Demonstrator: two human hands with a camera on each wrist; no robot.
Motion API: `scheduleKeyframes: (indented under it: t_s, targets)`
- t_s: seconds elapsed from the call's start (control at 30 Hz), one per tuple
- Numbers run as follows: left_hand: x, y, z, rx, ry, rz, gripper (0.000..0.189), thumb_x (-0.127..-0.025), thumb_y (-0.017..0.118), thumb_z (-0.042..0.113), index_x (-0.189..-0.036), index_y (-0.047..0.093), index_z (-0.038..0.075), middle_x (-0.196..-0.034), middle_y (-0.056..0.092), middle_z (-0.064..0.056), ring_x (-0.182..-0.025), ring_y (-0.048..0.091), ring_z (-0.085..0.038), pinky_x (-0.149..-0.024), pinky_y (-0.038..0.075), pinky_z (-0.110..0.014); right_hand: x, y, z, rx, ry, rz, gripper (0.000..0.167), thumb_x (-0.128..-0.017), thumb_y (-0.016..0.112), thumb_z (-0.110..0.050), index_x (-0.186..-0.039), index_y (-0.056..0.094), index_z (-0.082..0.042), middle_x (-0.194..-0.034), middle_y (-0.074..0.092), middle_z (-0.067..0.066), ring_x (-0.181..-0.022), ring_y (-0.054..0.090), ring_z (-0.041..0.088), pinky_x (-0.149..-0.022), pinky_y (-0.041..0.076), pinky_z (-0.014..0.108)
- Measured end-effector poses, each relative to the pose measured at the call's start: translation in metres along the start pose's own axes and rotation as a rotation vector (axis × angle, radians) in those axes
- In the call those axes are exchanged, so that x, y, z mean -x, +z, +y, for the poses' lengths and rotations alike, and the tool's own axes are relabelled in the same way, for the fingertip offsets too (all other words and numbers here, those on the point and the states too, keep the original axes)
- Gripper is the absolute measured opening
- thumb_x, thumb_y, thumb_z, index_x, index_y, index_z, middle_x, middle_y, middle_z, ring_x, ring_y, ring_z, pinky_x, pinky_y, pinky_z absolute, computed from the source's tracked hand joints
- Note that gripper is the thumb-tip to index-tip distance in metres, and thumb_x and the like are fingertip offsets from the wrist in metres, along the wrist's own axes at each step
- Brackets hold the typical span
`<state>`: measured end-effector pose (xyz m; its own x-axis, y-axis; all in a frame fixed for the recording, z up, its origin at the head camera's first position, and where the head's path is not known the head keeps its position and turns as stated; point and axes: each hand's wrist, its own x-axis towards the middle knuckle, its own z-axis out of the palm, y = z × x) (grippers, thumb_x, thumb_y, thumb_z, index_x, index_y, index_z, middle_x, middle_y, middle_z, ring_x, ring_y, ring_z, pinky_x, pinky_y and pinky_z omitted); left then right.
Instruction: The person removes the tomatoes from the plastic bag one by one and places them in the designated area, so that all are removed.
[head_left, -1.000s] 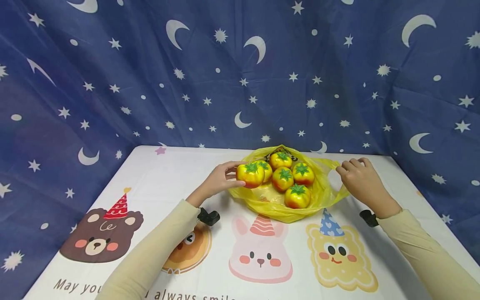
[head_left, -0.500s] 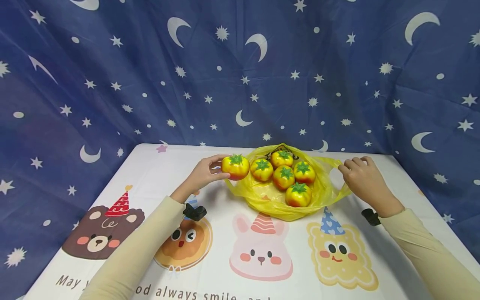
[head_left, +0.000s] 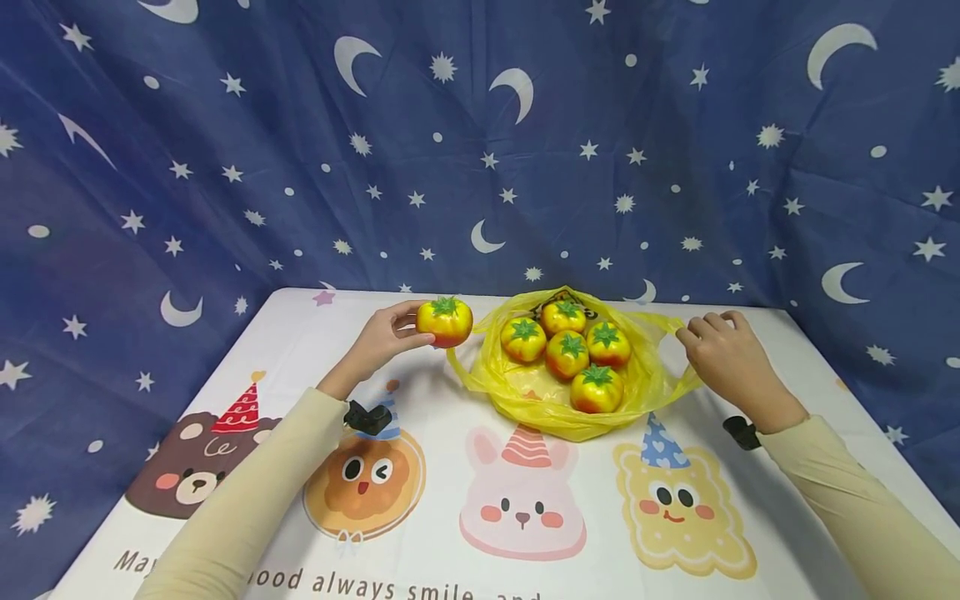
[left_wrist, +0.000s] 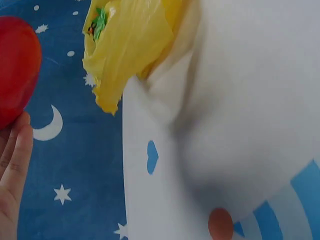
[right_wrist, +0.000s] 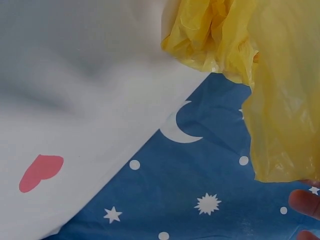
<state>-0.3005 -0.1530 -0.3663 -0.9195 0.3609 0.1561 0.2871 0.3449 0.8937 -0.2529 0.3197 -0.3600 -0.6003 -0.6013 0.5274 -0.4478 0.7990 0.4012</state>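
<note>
My left hand (head_left: 375, 340) grips a yellow-and-red tomato (head_left: 445, 325) with a green leafy top, between thumb and fingers, left of the bag and above the table. In the left wrist view, the red underside of that tomato (left_wrist: 17, 70) shows at the fingertips. A yellow plastic bag (head_left: 577, 423) lies spread wide with several similar tomatoes (head_left: 567, 357) inside. At its right side my right hand (head_left: 726, 365) pinches the bag's handle and pulls it outward. The right wrist view has the stretched yellow plastic (right_wrist: 285, 110) with fingertips at its lower edge.
The table wears a white cloth (head_left: 525, 575) printed with cartoon animals, party hats and lettering. Behind it hangs a dark blue curtain (head_left: 420, 233) with moons and stars. A black strap mount (head_left: 367, 417) sits at the left wrist, another mount (head_left: 741, 432) at the right.
My left hand has carried the tomato leftward and slightly up, away from over the bag's left side. My right hand keeps its hold on the handle, nearly still.
</note>
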Motion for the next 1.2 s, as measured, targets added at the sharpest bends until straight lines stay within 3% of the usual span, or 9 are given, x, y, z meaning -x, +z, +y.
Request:
scheduleKeyframes:
  t_s: [0.77,1.2]
  targets:
    - [0.000,-0.031,-0.028,-0.058,-0.052,0.087,0.059,-0.084,0.070,0.016,-0.136,0.045,0.002,-0.137,0.049,-0.020,-0.127,0.049,-0.035,-0.102,0.042,-0.040,0.000,0.001,-0.001,-0.009,0.002,0.026,0.020,-0.063,0.075,0.005,-0.079,0.063,0.002,-0.077,0.065,0.019,-0.072,0.060,0.035,-0.073,0.048,0.052]
    - [-0.007,-0.049,-0.036,-0.006,-0.148,-0.010,0.065,-0.085,0.069,0.014,-0.142,0.038,0.007,-0.151,0.032,-0.016,-0.138,0.035,-0.035,-0.107,0.037,-0.044,0.001,0.003,-0.001,-0.013,0.003,0.034,0.021,-0.063,0.075,0.005,-0.080,0.063,0.002,-0.077,0.064,0.019,-0.072,0.059,0.035,-0.073,0.048,0.052]
